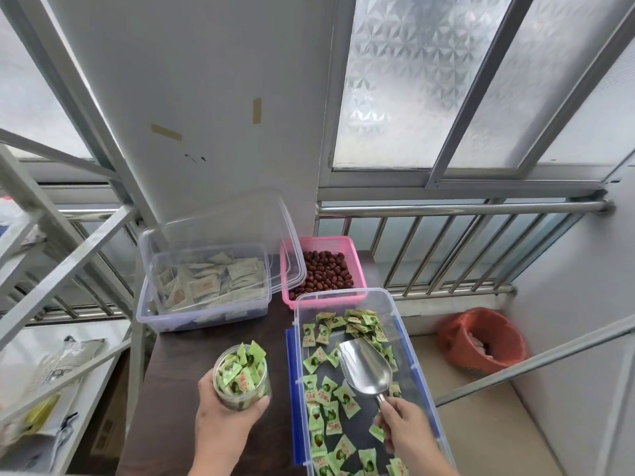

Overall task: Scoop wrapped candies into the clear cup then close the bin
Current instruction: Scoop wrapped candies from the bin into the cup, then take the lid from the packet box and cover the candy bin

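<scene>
Cup [241, 374] left of bin [405, 338]; scoop [365, 367] inside.

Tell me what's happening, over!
Left hand holds full clear cup. Right hand holds empty scoop over open candy bin. Nothing blocking.

frosted patterned windows [405, 80], white pillar [192, 97], steel railing [457, 209], dark table [171, 355], orange bin [481, 341]
</scene>
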`<state>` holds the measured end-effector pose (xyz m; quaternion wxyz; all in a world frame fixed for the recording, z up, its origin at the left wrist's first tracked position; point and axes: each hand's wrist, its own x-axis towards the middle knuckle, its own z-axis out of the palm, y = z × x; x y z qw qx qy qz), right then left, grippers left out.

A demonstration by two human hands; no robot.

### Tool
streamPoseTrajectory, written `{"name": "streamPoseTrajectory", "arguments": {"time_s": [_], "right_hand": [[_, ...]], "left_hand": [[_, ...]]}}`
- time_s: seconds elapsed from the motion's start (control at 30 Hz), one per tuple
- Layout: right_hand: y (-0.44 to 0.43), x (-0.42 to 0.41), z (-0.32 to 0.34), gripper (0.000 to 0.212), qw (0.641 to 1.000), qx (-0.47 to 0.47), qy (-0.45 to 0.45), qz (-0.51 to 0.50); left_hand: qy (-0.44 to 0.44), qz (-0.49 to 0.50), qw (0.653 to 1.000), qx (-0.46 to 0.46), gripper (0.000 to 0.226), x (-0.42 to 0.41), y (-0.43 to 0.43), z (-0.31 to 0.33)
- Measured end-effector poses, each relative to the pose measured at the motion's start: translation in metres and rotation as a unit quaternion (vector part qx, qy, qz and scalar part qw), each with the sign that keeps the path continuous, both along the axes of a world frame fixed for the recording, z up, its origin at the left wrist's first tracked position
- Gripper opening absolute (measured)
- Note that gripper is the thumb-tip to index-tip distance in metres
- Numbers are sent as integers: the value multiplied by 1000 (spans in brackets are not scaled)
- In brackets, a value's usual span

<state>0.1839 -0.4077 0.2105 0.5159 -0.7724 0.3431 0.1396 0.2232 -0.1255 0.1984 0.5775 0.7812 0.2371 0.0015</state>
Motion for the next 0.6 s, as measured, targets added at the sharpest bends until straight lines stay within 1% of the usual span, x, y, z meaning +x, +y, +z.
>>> {"name": "streamPoseTrajectory", "arguments": {"time_s": [0.07,0.17,0.27,0.37,0.4,0.47,0.5,0.53,0.6], "right_hand": [[13,9,-15,25,1000,14,6,-27],[21,16,-38,23,999,-23,21,-19],[18,21,-57,28,994,-81,65,40],[17,27,-55,36,983,-132,87,95],[17,28,-49,33,978,-148,93,113],[18,30,-33,22,964,-200,112,134],[18,33,-23,16,959,-229,104,131],[19,37,-12,16,957,-254,73,122],[29,55,11,20,962,-255,-22,94]], "left_hand": [[12,-5,1000,2,92,-1,3,-11],[31,-15,999,5,92,-2,6,-22],[44,-21,999,2,94,-1,8,-32],[49,-20,999,0,96,1,11,-32],[48,-27,998,7,97,1,13,-32],[48,-45,998,14,104,2,17,-33],[50,-55,997,26,112,2,19,-33],[61,-71,995,26,122,0,22,-30],[98,-75,992,20,133,-8,27,-33]]}}
